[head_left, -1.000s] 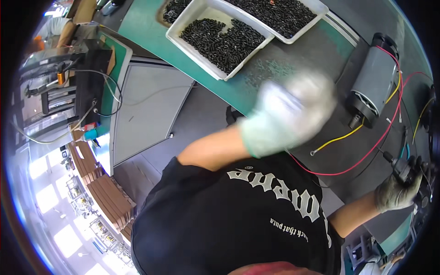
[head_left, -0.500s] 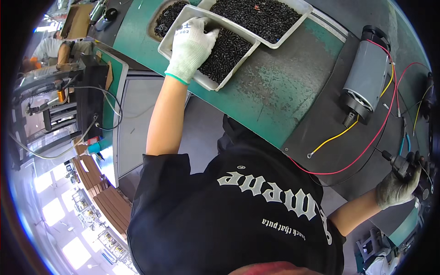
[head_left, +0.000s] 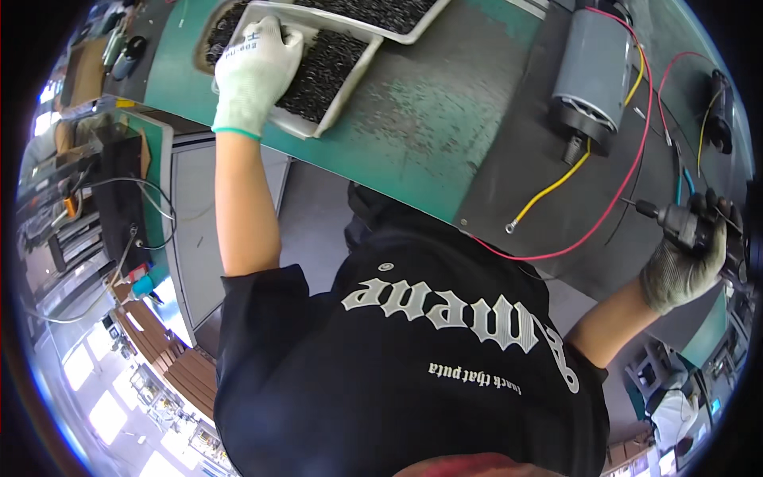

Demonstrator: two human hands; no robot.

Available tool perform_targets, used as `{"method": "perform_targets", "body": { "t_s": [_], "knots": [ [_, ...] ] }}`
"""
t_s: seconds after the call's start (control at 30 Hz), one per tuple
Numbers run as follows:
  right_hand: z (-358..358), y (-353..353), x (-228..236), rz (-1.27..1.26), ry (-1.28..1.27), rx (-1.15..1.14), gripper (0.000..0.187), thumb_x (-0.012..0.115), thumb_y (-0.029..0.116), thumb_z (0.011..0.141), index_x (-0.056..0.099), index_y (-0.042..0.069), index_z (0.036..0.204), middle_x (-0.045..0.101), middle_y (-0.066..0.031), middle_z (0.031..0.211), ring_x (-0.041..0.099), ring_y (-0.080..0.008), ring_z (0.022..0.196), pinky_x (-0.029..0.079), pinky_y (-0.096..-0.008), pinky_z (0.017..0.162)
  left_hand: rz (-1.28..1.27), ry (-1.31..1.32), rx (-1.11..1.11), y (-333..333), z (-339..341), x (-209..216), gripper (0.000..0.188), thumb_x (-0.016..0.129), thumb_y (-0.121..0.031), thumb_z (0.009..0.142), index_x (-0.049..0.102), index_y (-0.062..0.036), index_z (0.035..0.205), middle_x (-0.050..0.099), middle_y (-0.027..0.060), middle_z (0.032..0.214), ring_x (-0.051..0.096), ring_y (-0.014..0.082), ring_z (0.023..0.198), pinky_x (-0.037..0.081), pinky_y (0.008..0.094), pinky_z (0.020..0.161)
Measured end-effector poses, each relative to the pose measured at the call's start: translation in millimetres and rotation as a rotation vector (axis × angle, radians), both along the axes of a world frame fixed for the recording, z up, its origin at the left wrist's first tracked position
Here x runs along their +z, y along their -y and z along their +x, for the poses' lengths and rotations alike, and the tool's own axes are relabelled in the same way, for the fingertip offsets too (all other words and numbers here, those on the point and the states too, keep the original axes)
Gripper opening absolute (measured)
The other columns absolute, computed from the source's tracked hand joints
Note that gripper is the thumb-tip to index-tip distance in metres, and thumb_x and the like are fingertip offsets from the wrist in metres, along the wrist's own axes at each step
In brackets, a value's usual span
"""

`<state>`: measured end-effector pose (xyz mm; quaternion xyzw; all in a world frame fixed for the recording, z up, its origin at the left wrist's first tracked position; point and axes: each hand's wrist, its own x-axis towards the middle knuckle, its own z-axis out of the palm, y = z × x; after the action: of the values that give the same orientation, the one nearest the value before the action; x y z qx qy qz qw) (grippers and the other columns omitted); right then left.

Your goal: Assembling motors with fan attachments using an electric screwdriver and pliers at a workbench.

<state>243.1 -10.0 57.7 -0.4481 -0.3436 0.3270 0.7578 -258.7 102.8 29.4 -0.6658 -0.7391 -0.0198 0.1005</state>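
My left hand, in a white knit glove with a green cuff edge, reaches over the left end of a white plastic tray. Its fingers curl down and their tips are hidden; the thumb lies near the small black screws in that tray. On the right, my gloved right hand is wrapped round a dark power screwdriver. The driver's thin bit points left over the dark mat, close to the red wire. A grey cylindrical motor with a black end and threaded shaft lies beyond it.
Another white tray of small black parts stands behind the first, and a beige tray beside it. A yellow wire with a ring terminal trails from the motor. Blue-handled pliers and a black cylinder lie at right.
The whole view has shifted, so the bench, trays and motor appear further left and higher. My left hand stays at the tray, and my right hand keeps its grip on the power screwdriver.
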Motion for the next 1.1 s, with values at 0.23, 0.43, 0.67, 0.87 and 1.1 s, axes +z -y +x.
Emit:
{"method": "perform_targets", "body": {
  "t_s": [0.23, 0.43, 0.67, 0.87, 1.1],
  "knots": [
    [2, 11, 7, -0.044, -0.09, 0.125, 0.033, 0.051, 0.009, 0.093, 0.051, -0.011, 0.119, 0.051, -0.0198, 0.113, 0.053, -0.0259, 0.098, 0.05, -0.0389, 0.073, 0.018, 0.363, -0.253, 3, -17, 4, 0.029, 0.057, -0.026, 0.088, 0.068, -0.0039, 0.103, 0.067, 0.018, 0.103, 0.065, 0.0347, 0.094, 0.051, 0.0389, 0.083],
    [3, 9, 7, -0.049, -0.097, 0.022, 0.032, 0.053, 0.005, 0.091, 0.05, -0.012, 0.118, 0.05, -0.0187, 0.108, 0.052, -0.0263, 0.1, 0.049, -0.0379, 0.079, -0.057, 0.417, -0.256, 7, 0, 5, 0.028, 0.063, -0.023, 0.086, 0.068, -0.003, 0.105, 0.067, 0.0164, 0.103, 0.064, 0.0347, 0.097, 0.049, 0.0393, 0.087],
    [4, 10, 7, -0.032, -0.086, 0.032, 0.029, 0.055, 0.005, 0.091, 0.052, -0.009, 0.116, 0.053, -0.0194, 0.109, 0.053, -0.0271, 0.101, 0.05, -0.0392, 0.082, -0.024, 0.259, -0.334, -2, -1, -8, 0.033, 0.063, -0.02, 0.085, 0.062, -0.0008, 0.112, 0.066, 0.0197, 0.106, 0.063, 0.0354, 0.098, 0.049, 0.0396, 0.085],
    [-11, 9, 19, 0.046, -0.209, 0.273, 0.037, 0.058, 0.001, 0.085, 0.048, -0.002, 0.121, 0.055, -0.017, 0.108, 0.052, -0.0247, 0.093, 0.049, -0.0368, 0.078, 0.058, 0.915, -0.133, 43, 42, 36, 0.021, 0.056, -0.013, 0.089, 0.06, 0.0008, 0.105, 0.064, 0.0077, 0.084, 0.059, 0.0114, 0.069, 0.045, 0.0239, 0.06],
    [-79, -6, 73, 0.37, -0.355, 0.427, 0.033, 0.057, 0.002, 0.079, 0.048, 0.001, 0.111, 0.046, -0.0106, 0.102, 0.042, -0.0178, 0.087, 0.041, -0.0299, 0.074, -0.702, 1.832, -0.415, 97, 180, 19, 0.025, 0.057, -0.009, 0.09, 0.058, 0.0038, 0.111, 0.063, 0.0083, 0.083, 0.043, 0.0055, 0.049, 0.036, 0.02, 0.046]
  ]
}}
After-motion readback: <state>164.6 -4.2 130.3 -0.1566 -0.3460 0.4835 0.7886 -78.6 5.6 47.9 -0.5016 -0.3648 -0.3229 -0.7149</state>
